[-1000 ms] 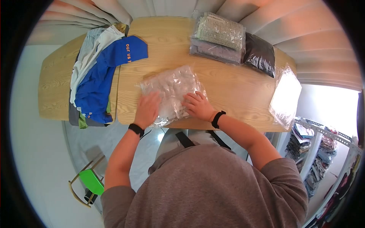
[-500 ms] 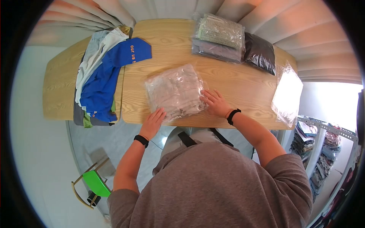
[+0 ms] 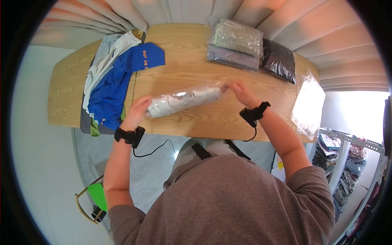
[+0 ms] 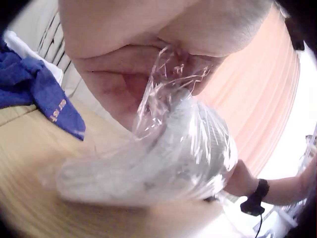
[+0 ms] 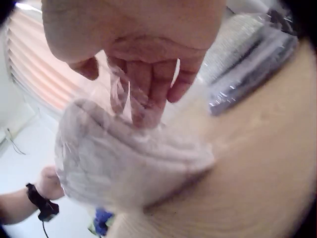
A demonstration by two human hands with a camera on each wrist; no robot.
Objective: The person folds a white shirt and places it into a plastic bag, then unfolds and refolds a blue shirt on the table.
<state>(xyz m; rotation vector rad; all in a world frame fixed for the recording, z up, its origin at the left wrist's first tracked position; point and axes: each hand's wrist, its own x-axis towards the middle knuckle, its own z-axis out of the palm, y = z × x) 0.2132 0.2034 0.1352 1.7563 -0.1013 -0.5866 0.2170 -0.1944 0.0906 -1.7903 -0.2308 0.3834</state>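
Left hand gripping bagged garment, right hand pinching opposite end

A taupe short-sleeved top with two dark straps at the front; behind the left hand and right hand sit black wrist-camera bands, each trailing a thin black cable

Tabletop lies bare between clothes and bagged stack.

The right hand pinches the end of a clear bag of white cloth above the wooden surface.
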